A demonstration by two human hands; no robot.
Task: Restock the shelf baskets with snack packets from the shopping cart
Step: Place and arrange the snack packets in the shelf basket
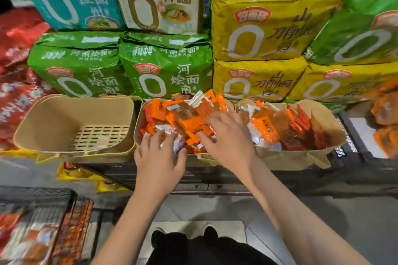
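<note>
Our left hand (158,153) and right hand (228,137) rest with loose fingers on orange snack packets (185,118) in the middle basket (137,127). Behind it, green bags (165,66) read 河南烩面. Left of it, another basket (64,127) has room.

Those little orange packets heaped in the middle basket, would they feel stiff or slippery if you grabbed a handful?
The orange packets look like thin glossy film, so probably slippery and light. They lie at all angles in the middle basket, so a handful would likely slide apart. Both the left hand and right hand rest on the heap, suggesting it shifts easily.
</note>
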